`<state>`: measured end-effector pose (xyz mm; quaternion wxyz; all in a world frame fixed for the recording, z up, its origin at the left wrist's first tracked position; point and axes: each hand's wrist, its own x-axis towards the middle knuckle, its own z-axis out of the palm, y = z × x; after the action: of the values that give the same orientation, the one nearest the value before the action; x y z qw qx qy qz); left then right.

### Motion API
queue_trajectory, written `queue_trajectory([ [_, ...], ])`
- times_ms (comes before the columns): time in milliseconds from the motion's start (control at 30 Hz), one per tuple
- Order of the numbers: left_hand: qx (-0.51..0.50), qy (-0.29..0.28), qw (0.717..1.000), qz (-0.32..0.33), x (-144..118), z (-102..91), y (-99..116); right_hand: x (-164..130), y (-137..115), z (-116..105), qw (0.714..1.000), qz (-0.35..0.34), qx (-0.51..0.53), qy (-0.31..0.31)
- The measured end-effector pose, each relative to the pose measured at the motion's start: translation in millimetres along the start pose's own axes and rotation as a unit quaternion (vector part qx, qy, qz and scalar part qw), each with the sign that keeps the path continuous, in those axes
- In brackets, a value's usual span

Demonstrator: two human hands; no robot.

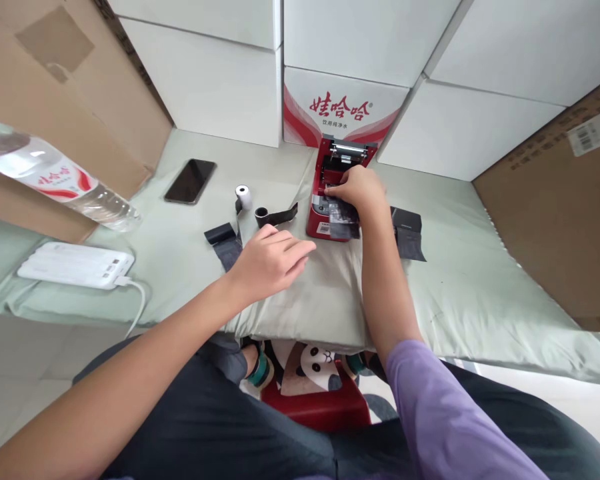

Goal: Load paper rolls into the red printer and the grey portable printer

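Note:
A small red label printer [330,175] stands open on the pale green cloth [460,280], in front of a white carton. My right hand [359,189] rests on top of it, fingers curled and touching a dark ribbon or film at its middle. My left hand [273,260] lies flat on the cloth just left of the printer, fingers together and pointing right, holding nothing. Next to it lie a black ribbon roll [263,216] with a loose strip, a small white paper roll [243,196] and a dark folded piece [221,235].
A black phone [191,181] lies at the back left. A white power bank [75,265] with a cable sits at the left edge, beside a lying water bottle [55,179]. White cartons [345,107] and brown cardboard boxes [565,200] wall the surface. A black pouch [409,230] lies right of the printer.

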<state>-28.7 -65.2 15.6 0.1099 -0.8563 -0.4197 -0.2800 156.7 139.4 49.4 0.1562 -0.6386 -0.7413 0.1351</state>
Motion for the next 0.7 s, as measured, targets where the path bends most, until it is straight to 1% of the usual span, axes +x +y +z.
queue_trajectory([
  [67,-0.002,-0.002,1.0,-0.005,-1.0,-1.6,0.0,0.7,2.4,1.5,1.0,-0.014,-0.009,-0.007],
  [200,-0.007,-0.013,1.0,-0.025,-1.5,-3.6,-0.1,0.4,10.9,-1.6,0.997,-0.073,-0.012,-0.011],
  [267,-0.009,-0.018,0.999,-0.03,-1.3,-2.9,-0.3,-0.5,11.2,-2.8,0.996,-0.09,-0.02,-0.013],
  [333,-0.007,-0.02,0.999,-0.024,-1.2,-1.7,-0.3,-1.8,6.7,-2.1,0.996,-0.079,-0.038,-0.022],
  [433,0.001,-0.018,1.0,-0.011,-1.5,-0.5,0.2,-4.0,-3.6,0.4,0.997,-0.022,-0.069,-0.027],
  [467,0.003,-0.017,1.0,-0.009,-1.8,-0.5,0.5,-4.7,-5.8,0.4,0.997,-0.012,-0.067,-0.025],
  [533,0.002,-0.021,1.0,-0.01,-2.5,-1.4,1.1,-6.2,-5.9,-3.3,0.999,-0.023,-0.035,-0.03],
  [633,0.005,-0.035,0.999,-0.021,-2.9,-3.2,1.4,-8.3,4.1,-19.1,0.994,-0.081,0.063,-0.043],
  [667,0.012,-0.038,0.999,-0.027,-2.4,-3.2,1.0,-8.5,8.8,-26.0,0.99,-0.101,0.096,-0.034],
  [700,0.021,-0.04,0.998,-0.034,-1.4,-2.8,0.4,-8.1,13.5,-32.5,0.985,-0.119,0.123,-0.012],
])
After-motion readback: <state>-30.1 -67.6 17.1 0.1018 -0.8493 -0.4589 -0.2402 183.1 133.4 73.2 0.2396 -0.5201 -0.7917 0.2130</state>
